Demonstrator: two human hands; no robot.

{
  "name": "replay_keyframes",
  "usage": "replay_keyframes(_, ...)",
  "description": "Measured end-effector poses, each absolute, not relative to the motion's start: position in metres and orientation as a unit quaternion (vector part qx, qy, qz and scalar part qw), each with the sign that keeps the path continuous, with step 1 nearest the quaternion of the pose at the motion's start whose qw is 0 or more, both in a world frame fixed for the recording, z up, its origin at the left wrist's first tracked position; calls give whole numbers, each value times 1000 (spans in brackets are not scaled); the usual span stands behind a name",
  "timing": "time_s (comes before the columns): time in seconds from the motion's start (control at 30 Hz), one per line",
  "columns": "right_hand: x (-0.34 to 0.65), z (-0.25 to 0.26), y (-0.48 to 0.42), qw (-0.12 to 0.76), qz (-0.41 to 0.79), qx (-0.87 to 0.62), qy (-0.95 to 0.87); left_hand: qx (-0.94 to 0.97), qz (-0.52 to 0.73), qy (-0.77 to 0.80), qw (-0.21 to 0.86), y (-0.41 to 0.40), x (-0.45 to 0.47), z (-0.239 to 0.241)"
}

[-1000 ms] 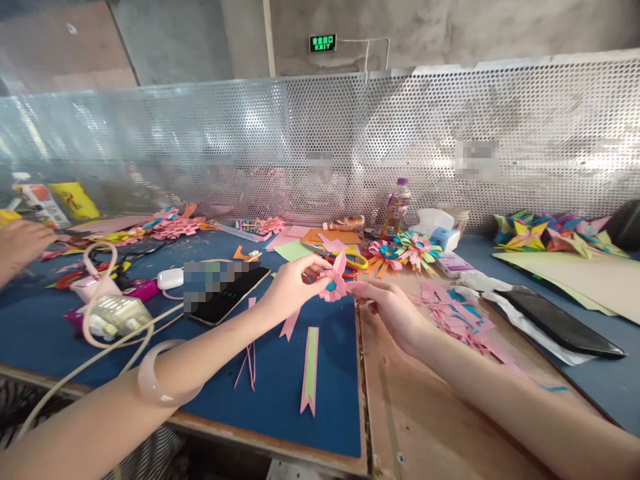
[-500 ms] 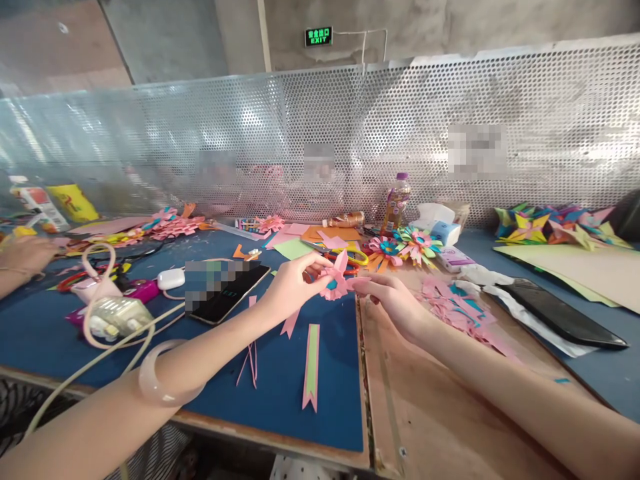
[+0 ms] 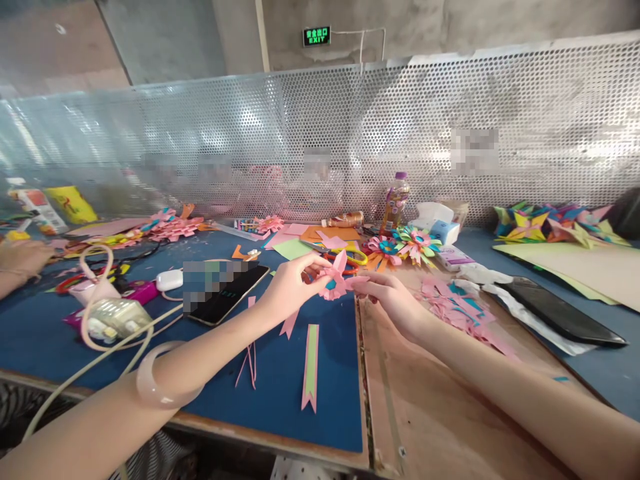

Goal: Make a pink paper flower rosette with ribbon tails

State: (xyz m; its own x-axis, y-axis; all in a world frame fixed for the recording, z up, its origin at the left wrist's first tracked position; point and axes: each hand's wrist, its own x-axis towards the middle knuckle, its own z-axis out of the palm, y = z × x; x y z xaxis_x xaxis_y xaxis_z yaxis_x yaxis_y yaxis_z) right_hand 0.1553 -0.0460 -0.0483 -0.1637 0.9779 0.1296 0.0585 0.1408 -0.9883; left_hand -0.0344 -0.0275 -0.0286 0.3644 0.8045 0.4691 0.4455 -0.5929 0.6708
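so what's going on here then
A person holds a small pink paper flower with a blue centre in the left hand, while the right hand pinches a pink paper piece at its side. A pink-and-green strip lies on the blue tabletop nearby, with multicoloured paper flowers farther back.

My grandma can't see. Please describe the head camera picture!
A person's left hand holds a pink paper flower with a blue middle; the right hand holds pink paper at its side. A pink and green strip lies on a blue table.
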Motion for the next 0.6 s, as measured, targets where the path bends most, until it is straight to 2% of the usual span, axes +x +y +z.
replay_keyframes(0.6, 157, -47, -46, 465, 478, -445, -598, 806, 383, 384, 237, -30, -34, -26)
